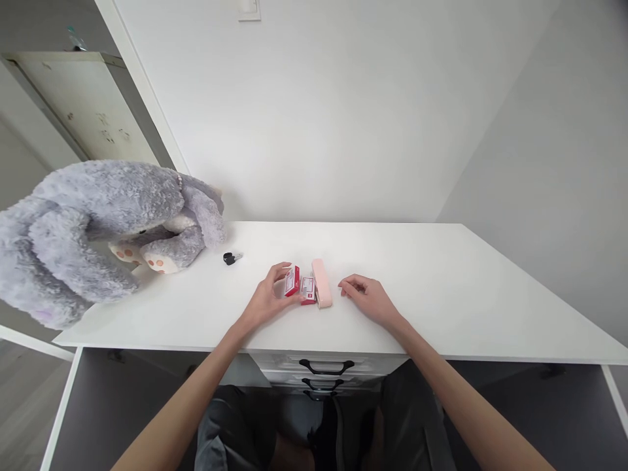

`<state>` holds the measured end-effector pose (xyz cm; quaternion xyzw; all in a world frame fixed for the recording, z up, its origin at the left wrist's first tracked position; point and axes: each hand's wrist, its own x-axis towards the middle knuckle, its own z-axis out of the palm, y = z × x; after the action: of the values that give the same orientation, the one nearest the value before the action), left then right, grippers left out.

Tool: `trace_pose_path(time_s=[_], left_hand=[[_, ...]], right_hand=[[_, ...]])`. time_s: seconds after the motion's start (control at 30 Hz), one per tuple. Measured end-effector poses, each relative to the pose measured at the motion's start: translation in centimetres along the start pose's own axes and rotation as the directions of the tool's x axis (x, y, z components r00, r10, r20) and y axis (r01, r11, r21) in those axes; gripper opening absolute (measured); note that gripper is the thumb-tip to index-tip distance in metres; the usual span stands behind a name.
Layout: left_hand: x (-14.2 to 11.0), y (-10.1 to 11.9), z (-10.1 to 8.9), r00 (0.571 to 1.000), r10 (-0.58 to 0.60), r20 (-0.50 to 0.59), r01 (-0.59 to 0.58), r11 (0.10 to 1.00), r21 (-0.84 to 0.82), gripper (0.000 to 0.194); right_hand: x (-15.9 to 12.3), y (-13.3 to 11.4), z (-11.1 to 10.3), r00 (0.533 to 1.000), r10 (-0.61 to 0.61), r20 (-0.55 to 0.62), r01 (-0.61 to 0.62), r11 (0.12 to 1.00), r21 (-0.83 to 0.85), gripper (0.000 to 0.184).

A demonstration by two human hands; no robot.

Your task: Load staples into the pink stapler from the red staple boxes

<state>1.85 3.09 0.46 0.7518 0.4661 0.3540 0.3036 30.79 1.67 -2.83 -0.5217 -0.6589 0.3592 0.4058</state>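
My left hand (267, 297) grips a small red-and-white staple box (292, 280) between thumb and fingers, tilted on the white desk. Right beside it lies a second red-and-white staple box (308, 290), with my left thumb at its near-left corner. A pale pink stapler (321, 282) lies lengthwise away from me, just right of the boxes. My right hand (367, 297) rests on the desk to the right of the stapler, apart from it. Its fingers are curled together and nothing shows in them.
Scissors with black handles (230, 258) lie farther back on the left. A large grey plush toy (112, 222) takes up the desk's left end. The white desk (417, 261) meets the wall behind, and drawers with black handles (326, 367) are under its front edge.
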Motion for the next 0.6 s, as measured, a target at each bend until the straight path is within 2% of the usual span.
trace_pose_path(time_s=[0.13, 0.33, 0.47, 0.6], left_hand=[[0.3, 0.2, 0.9, 0.999, 0.043, -0.021, -0.041, 0.994, 0.104, 0.074], [0.6, 0.8, 2.1, 0.993, 0.115, 0.01, -0.115, 0.975, 0.192, 0.083], [0.3, 0.5, 2.0, 0.994, 0.079, -0.072, -0.067, 0.985, 0.158, 0.052], [0.2, -0.3, 1.9, 0.983, -0.063, -0.172, 0.081, 0.992, 0.101, 0.036]], right_hand=[[0.0, -0.1, 0.0, 1.0, -0.003, -0.005, 0.003, 1.0, -0.005, 0.03], [-0.1, -0.1, 0.0, 1.0, -0.008, -0.006, 0.008, 1.0, -0.004, 0.032], [-0.2, -0.1, -0.1, 1.0, -0.001, -0.002, 0.001, 1.0, -0.007, 0.031], [-0.3, -0.3, -0.1, 1.0, -0.023, 0.013, 0.023, 1.0, -0.009, 0.031]])
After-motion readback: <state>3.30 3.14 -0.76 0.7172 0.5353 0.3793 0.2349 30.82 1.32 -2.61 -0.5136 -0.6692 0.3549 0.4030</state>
